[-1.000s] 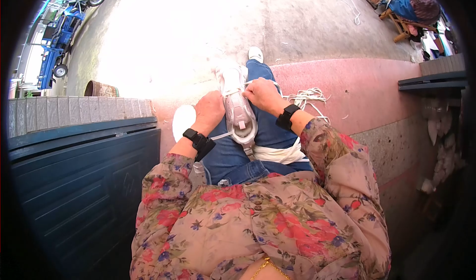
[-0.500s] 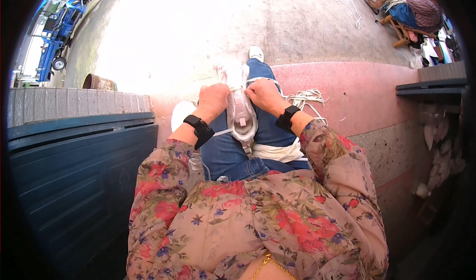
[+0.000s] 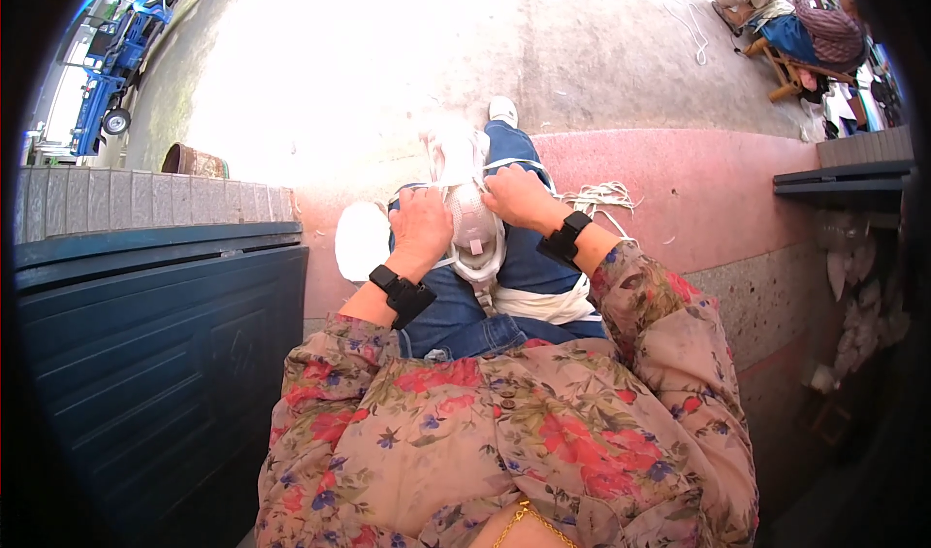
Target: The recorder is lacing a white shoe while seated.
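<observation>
A pale pinkish-white sneaker [image 3: 472, 220] lies between my thighs, its heel and pink pull tab toward me. My left hand [image 3: 422, 226] is closed at the left of its lacing, back of the hand up and fingertips mostly hidden. My right hand [image 3: 517, 197] pinches at the right edge of the lacing. Both seem to hold a shoelace, though little of it shows between the fingers. A bundle of white laces [image 3: 548, 303] lies across my right thigh. More loose white laces [image 3: 599, 199] hang beside my right knee.
A white rounded thing [image 3: 359, 241] is beside my left knee. Dark blue panelled doors [image 3: 165, 364] stand at my left. Beyond are a brown bucket [image 3: 194, 161] and a blue three-wheeled vehicle [image 3: 107, 73]. At the far right a person [image 3: 829, 29] sits by a wooden stool [image 3: 787, 75].
My left hand has turned more back-up and shifted slightly nearer along the sneaker. My right hand has moved slightly, staying at the sneaker's right edge.
</observation>
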Demonstrator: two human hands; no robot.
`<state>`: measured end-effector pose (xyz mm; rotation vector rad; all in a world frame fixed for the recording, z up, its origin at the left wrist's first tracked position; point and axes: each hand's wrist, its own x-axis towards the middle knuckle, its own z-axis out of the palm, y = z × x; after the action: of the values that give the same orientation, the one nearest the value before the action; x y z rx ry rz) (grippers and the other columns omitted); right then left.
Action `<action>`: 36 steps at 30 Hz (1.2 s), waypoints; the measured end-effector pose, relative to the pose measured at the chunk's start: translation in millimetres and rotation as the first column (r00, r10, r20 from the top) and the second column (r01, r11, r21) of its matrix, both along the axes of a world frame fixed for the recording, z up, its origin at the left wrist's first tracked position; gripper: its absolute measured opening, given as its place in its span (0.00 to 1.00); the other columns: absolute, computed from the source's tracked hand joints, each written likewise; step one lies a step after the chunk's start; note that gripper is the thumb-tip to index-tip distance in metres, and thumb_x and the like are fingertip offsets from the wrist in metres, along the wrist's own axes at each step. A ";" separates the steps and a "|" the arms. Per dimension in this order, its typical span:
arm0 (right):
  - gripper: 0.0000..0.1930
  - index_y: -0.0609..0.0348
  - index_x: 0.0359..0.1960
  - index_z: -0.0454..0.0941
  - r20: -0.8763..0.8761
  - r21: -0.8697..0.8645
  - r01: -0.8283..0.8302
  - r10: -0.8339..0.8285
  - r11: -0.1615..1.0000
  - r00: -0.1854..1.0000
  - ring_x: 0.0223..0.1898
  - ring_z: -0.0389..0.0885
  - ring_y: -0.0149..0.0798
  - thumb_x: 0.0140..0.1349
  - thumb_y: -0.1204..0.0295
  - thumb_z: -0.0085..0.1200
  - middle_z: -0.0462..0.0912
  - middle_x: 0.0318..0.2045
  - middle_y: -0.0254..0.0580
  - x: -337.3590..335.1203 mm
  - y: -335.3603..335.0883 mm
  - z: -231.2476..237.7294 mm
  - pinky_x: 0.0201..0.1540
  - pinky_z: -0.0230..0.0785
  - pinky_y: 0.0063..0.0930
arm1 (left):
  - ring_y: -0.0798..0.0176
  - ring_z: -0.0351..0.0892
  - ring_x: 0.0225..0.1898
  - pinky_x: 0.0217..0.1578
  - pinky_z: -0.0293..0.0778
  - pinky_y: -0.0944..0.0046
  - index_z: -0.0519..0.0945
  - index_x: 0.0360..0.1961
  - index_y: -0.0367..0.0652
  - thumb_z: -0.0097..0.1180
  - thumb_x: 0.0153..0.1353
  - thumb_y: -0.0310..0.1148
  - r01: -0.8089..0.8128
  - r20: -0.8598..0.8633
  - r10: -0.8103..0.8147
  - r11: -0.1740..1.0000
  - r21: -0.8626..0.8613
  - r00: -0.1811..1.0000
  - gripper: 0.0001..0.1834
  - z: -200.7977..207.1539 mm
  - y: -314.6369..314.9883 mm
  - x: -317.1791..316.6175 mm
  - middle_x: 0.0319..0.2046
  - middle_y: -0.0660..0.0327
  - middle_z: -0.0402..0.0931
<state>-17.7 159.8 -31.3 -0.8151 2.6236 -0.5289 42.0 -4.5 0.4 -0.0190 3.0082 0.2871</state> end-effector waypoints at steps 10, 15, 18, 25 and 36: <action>0.09 0.57 0.28 0.76 -0.108 -0.280 0.012 -0.044 0.960 0.993 0.34 0.72 0.50 0.52 0.69 0.43 0.74 0.25 0.48 7.6 7.0 -19.6 0.34 0.64 0.44 | 0.51 0.69 0.40 0.35 0.68 0.53 0.73 0.32 0.39 0.50 0.50 0.32 0.073 -0.130 -0.050 0.981 0.179 0.990 0.09 -7.0 -9.9 -9.7 0.34 0.55 0.73; 0.09 0.58 0.28 0.77 -0.063 -0.398 0.109 -0.146 0.911 0.987 0.34 0.71 0.49 0.53 0.69 0.43 0.74 0.25 0.47 8.2 4.3 -24.0 0.35 0.63 0.42 | 0.49 0.68 0.36 0.37 0.67 0.56 0.75 0.28 0.38 0.52 0.49 0.29 0.100 -0.168 -0.036 0.916 0.389 0.985 0.07 -12.4 -13.4 -29.1 0.29 0.53 0.74; 0.09 0.58 0.29 0.77 -0.035 -0.422 0.162 -0.194 0.892 0.980 0.34 0.71 0.49 0.53 0.70 0.44 0.75 0.27 0.47 11.5 3.8 -22.4 0.36 0.63 0.41 | 0.48 0.68 0.35 0.36 0.67 0.56 0.75 0.25 0.39 0.53 0.48 0.30 0.074 -0.020 -0.071 0.926 0.370 0.997 0.05 -10.8 -17.1 -30.8 0.26 0.52 0.74; 0.08 0.61 0.31 0.75 -0.029 -0.630 0.223 -0.310 0.744 0.950 0.33 0.71 0.48 0.48 0.77 0.46 0.75 0.26 0.47 19.6 -2.9 -19.2 0.36 0.64 0.38 | 0.47 0.70 0.33 0.35 0.68 0.54 0.76 0.24 0.38 0.53 0.48 0.31 -0.037 0.108 -0.028 0.830 0.556 0.994 0.06 -15.7 -29.4 -33.2 0.25 0.48 0.74; 0.09 0.59 0.34 0.73 -0.164 -0.568 0.078 -0.205 0.819 0.965 0.30 0.71 0.46 0.49 0.78 0.47 0.73 0.23 0.45 21.0 -5.0 -10.8 0.34 0.65 0.37 | 0.46 0.74 0.29 0.31 0.70 0.54 0.77 0.21 0.39 0.59 0.42 0.38 0.266 0.005 -0.270 0.950 0.163 0.963 0.12 -24.1 3.9 -75.4 0.23 0.48 0.74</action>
<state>3.3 154.8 -42.2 -0.8788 2.7708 -1.3735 -33.4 -0.6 -23.6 0.3943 2.9016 0.4937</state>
